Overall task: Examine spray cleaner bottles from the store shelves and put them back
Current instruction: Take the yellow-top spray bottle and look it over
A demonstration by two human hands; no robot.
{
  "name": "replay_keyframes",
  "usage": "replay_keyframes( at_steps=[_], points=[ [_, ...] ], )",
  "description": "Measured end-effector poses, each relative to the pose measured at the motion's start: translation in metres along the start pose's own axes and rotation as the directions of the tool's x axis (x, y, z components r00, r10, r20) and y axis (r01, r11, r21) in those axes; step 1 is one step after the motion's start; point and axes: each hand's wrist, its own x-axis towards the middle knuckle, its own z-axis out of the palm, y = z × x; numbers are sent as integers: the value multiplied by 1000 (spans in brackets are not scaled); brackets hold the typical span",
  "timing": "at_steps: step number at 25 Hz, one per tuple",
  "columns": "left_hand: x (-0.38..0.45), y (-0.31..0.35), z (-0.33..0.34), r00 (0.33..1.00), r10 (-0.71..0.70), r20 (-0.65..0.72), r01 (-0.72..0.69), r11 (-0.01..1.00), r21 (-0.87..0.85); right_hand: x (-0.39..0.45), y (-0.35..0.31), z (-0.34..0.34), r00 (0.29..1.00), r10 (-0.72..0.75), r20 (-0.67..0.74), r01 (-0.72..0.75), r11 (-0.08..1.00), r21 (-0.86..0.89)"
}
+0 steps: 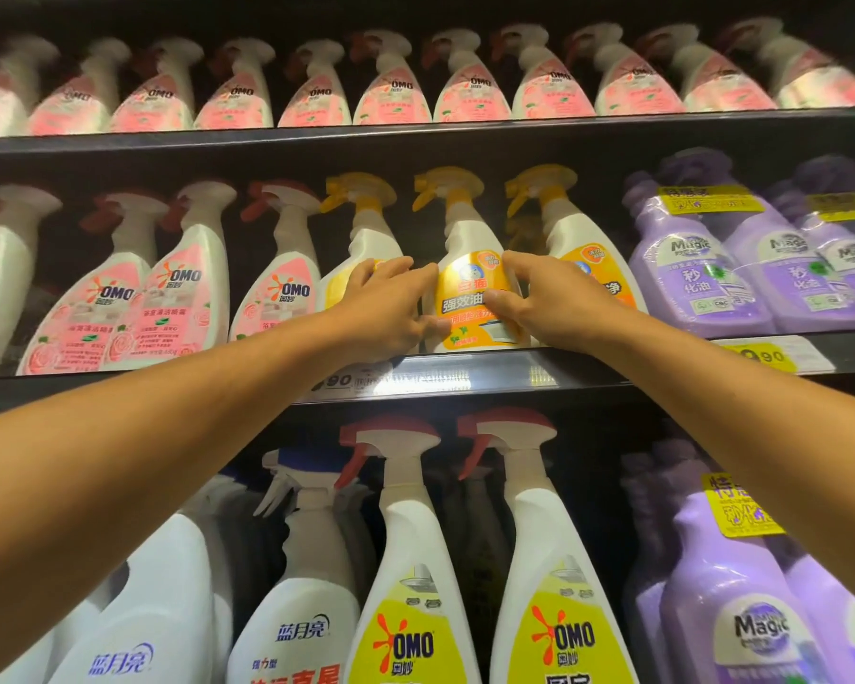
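A white spray bottle with an orange label and yellow trigger (467,288) stands upright on the middle shelf (465,375). My left hand (391,311) grips its left side, fingers curled round the body. My right hand (539,301) grips its right side, with the thumb across the label. Two matching yellow-trigger bottles flank it: one on the left (366,239), one on the right (578,239). Both are partly hidden by my hands.
Pink-label OMO spray bottles (183,298) fill the middle shelf's left and the whole top shelf (391,96). Purple Magic bottles (697,274) stand at the right. Below are yellow-label OMO sprays (410,609), white bottles (297,619) and more purple ones (731,609).
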Motion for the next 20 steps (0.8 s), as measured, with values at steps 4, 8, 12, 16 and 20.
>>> replay_keyframes(
  at_steps=[4,8,12,16,20],
  points=[
    [-2,3,-3,1000,-25,6,25,997,77,-2,2,1,1000,14,-2,-14,1000,-15],
    [-13,8,-6,995,-75,-71,75,997,7,-11,6,2,995,38,-97,-33,998,55],
    [-32,18,-5,993,-38,-109,31,997,-70,-26,10,1,996,-13,-85,21,996,91],
    [-58,22,-10,995,-59,-77,44,983,-180,-45,9,-3,994,-18,-109,35,987,155],
    [-100,24,-18,990,-118,-71,92,952,-293,-81,-2,0,978,-44,-203,92,967,236]
  ],
)
